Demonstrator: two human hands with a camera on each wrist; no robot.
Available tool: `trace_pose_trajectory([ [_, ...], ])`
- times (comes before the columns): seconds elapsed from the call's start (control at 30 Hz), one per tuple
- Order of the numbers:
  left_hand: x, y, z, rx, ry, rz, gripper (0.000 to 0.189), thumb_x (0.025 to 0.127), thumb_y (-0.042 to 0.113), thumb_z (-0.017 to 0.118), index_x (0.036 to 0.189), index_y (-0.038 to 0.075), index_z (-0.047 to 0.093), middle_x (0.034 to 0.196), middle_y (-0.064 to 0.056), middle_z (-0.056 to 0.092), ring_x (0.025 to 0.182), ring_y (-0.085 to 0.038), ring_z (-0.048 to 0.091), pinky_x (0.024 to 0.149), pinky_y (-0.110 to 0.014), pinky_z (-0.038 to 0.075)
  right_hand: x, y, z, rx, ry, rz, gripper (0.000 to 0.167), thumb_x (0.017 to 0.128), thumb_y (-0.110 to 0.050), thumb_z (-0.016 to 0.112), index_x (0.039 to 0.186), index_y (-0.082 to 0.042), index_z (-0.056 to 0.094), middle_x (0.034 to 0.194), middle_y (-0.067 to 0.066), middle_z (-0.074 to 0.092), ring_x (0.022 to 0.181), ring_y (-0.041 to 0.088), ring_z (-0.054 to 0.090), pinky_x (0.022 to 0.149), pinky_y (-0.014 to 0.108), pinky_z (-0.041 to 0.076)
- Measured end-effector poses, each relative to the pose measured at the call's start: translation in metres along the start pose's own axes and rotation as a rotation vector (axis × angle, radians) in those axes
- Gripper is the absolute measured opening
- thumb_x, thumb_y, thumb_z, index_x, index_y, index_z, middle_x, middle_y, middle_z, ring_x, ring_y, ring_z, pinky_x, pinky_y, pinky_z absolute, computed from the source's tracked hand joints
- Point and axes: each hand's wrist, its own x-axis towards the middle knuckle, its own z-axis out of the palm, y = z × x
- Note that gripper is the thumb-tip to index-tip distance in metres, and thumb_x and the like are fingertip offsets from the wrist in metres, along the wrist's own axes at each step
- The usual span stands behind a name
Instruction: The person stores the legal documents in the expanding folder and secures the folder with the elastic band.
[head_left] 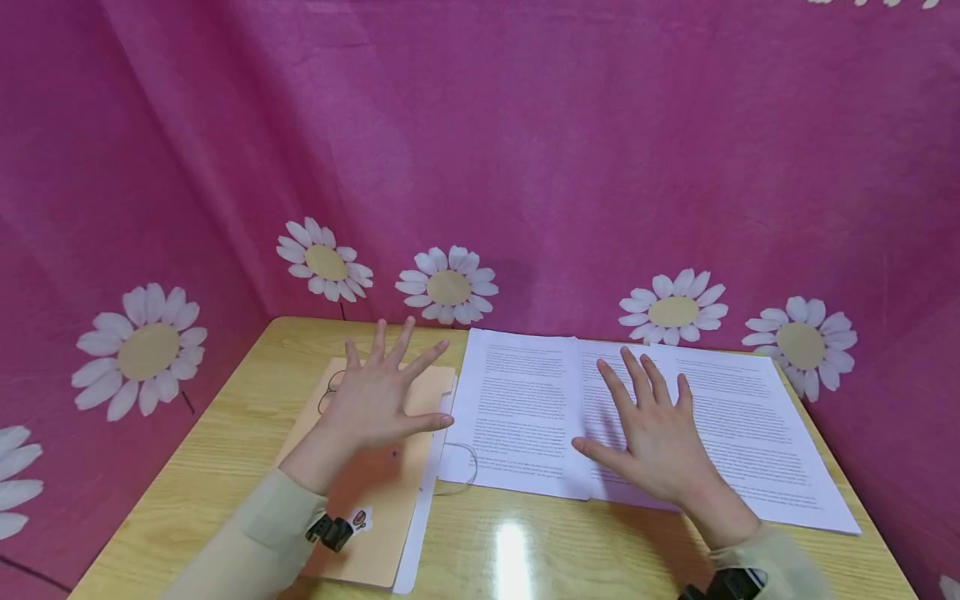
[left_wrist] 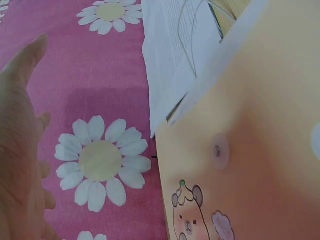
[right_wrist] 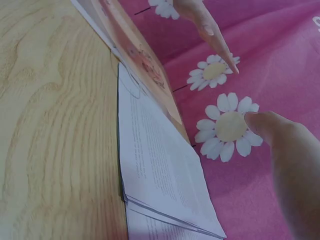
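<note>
Both hands are raised with fingers spread and hold nothing. My left hand [head_left: 369, 402] hovers over a tan paper folder [head_left: 378, 533], which has a cartoon bear [left_wrist: 189, 220] printed on it, a round string button [left_wrist: 220, 151] and a loose string [head_left: 476, 467]. White sheets show along the folder's right edge. Above the printed sheets hangs my right hand [head_left: 660, 437], its shadow falling on the paper. The sheets lie side by side and overlap, with a left printed sheet [head_left: 517, 417] beside the folder and a right printed sheet [head_left: 757, 442] farthest over.
A light wooden table [head_left: 480, 542] carries the folder and papers. Close behind it hangs a pink curtain [head_left: 525, 150] with white daisies, which also runs along the left and right sides. Dark wrist devices, one a left wrist camera [head_left: 330, 531], sit at the sleeves.
</note>
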Motion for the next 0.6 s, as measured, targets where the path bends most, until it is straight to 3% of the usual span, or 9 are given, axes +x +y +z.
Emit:
trace_pose_trajectory([
  [0.3, -0.009, -0.013, 0.007, -0.021, 0.003, 0.01, 0.102, 0.083, 0.088, 0.054, 0.168, 0.041, 0.027, 0.176, -0.015, 0.004, 0.155, -0.054, -0.003, 0.107, -0.087, 0.005, 0.003, -0.013, 0.011, 0.002, -0.026, -0.026, 0.111, 0.084, -0.081, 0.061, 0.168, -0.015, 0.03, 0.172, 0.017, 0.023, 0.154, 0.045, 0.022, 0.11, 0.08, 0.014],
  [0.6, -0.021, -0.026, 0.01, -0.033, -0.019, 0.0, 0.101, 0.084, 0.086, 0.057, 0.169, 0.044, 0.021, 0.176, -0.014, 0.006, 0.155, -0.056, 0.004, 0.107, -0.086, 0.008, 0.007, -0.032, 0.02, 0.016, -0.05, -0.041, 0.113, 0.086, -0.082, 0.058, 0.168, -0.011, 0.029, 0.173, 0.016, 0.022, 0.155, 0.044, 0.022, 0.111, 0.08, 0.015],
])
